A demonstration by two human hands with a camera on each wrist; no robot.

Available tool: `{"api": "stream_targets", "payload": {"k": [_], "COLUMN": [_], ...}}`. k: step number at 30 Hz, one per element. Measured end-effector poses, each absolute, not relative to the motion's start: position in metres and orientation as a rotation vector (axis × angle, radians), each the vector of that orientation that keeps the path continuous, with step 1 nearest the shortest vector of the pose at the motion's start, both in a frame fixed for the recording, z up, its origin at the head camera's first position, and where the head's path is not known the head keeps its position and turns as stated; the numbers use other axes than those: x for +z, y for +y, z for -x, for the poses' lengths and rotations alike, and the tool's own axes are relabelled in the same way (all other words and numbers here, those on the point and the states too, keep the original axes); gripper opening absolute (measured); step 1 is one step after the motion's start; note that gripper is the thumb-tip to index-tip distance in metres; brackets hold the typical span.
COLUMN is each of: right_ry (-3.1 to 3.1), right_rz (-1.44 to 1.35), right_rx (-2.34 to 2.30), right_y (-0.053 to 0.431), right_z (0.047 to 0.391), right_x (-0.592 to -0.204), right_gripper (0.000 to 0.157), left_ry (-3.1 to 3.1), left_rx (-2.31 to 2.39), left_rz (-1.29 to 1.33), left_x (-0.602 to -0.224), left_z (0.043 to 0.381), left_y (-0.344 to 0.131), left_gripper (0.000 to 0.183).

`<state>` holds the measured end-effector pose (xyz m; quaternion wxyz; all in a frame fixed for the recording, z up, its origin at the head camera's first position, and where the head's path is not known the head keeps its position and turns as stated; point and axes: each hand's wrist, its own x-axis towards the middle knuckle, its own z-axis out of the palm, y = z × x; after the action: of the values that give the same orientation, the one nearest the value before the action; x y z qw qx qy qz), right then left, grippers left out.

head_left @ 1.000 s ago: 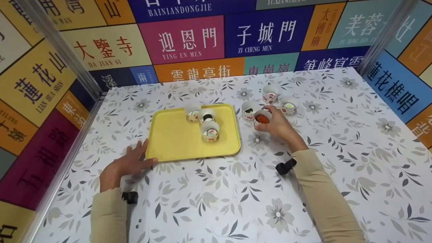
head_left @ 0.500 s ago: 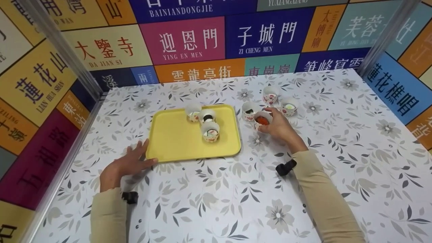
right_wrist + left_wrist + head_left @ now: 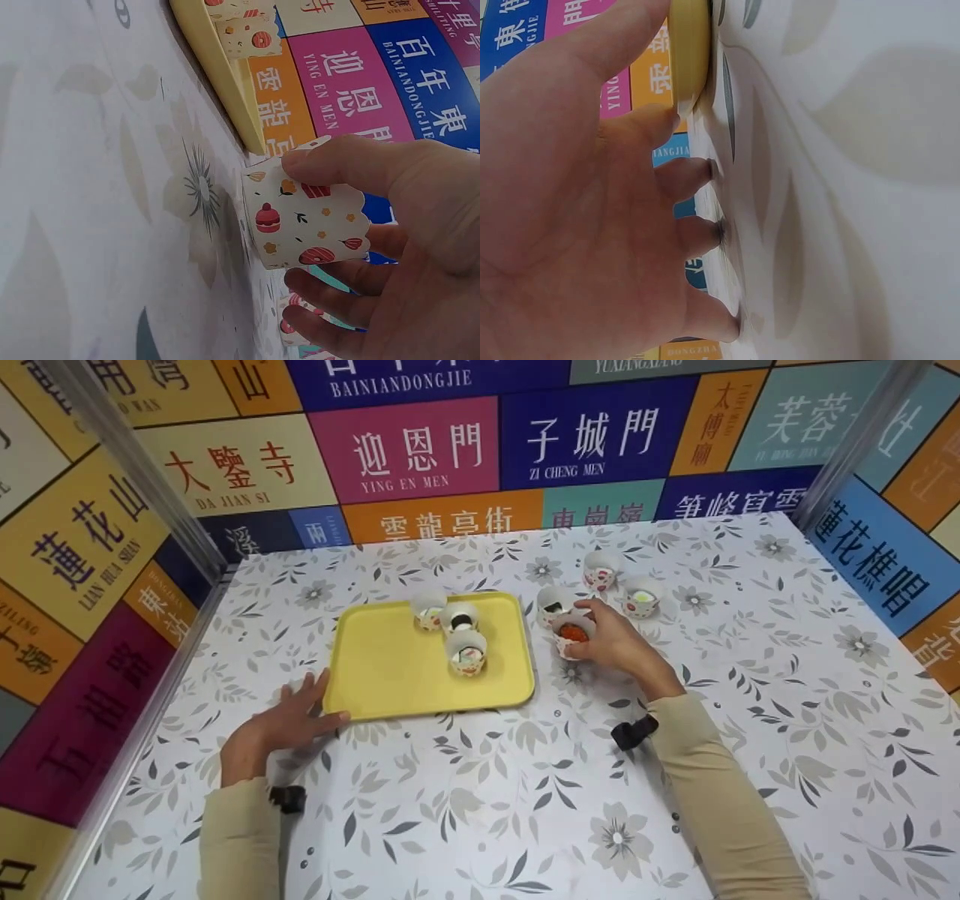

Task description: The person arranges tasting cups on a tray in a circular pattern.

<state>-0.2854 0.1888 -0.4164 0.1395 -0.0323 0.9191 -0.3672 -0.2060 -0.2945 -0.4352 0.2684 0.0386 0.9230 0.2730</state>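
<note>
The red-filled cup [image 3: 300, 225] is in my right hand [image 3: 622, 641], pinched upright between thumb and fingers, just outside the right edge of the yellow tray [image 3: 390, 660]; I cannot tell whether its base is off the table [image 3: 487, 795]. Right beside it, toward the table's far edge, stands the dark-filled cup [image 3: 549, 619]. Beyond my hand, farther out from the tray's far right corner, are the pale-filled cup [image 3: 600, 578] and the yellow-centred cup [image 3: 641, 606]. Three cups are already on the tray, bunched from the middle of its far edge toward its right edge: the back cup [image 3: 430, 621], the black-banded cup [image 3: 460, 622] and the front cup [image 3: 468, 664], closest to me. By count, three are on and four are off, mine among them, so I judge it a little short of halfway. My left hand [image 3: 292, 716] holds nothing; its fingers are spread at the tray's near left corner, thumb against the rim
</note>
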Motion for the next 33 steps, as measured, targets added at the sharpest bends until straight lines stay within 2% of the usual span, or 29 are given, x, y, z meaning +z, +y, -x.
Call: {"api": "stream_targets", "payload": {"k": [17,33], "right_ry": [2.672,2.69], "right_rz": [0.216,0.44], "right_rx": [-1.112,-1.073], "right_y": [0.162,0.131], "right_z": [0.272,0.253], "right_x": [-0.406,-0.399], "right_gripper": [0.08,0.07], "left_ry": [2.476,2.468], "left_rx": [0.757,0.779], "left_rz": [-0.096,-0.11], "left_x": [-0.433,-0.433], "left_z": [0.206,0.205], "left_y": [-0.292,-0.295], "left_gripper": [0.103,0.103]}}
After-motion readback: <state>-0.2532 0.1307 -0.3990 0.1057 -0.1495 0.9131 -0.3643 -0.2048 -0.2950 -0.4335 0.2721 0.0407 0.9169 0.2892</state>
